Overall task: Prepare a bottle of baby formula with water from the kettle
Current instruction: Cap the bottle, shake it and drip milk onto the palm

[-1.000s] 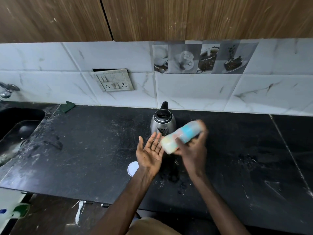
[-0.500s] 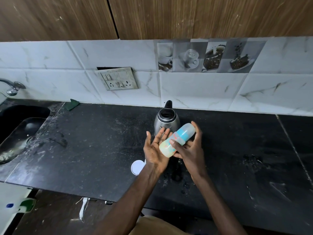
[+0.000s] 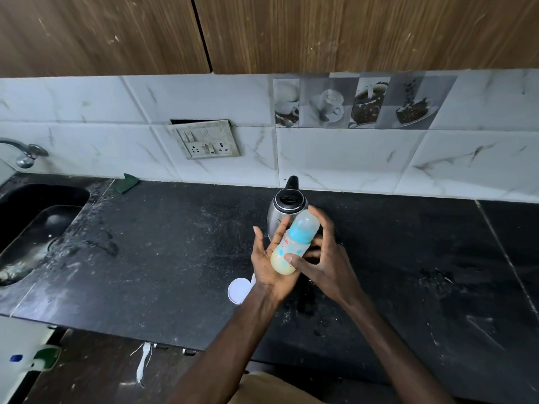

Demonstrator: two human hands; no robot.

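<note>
A baby bottle [image 3: 293, 243] with a blue collar, a clear cap and pale milky liquid in its base is held tilted between both my hands above the black counter [image 3: 163, 258]. My left hand [image 3: 269, 259] lies flat, palm against the bottle's left side. My right hand [image 3: 322, 258] presses it from the right, thumb across the lower body. The steel kettle [image 3: 284, 207] with its black lid stands just behind the hands, partly hidden by them.
A white round lid [image 3: 237, 291] lies on the counter beside my left wrist. A sink [image 3: 32, 228] and tap [image 3: 24, 153] are at the far left, a green scrub pad [image 3: 128, 182] by the wall. A switch plate [image 3: 208, 139] is on the tiles.
The bottle was lying nearly sideways in my right hand alone; now it is more upright and pressed between both palms. My left hand has closed in against it.
</note>
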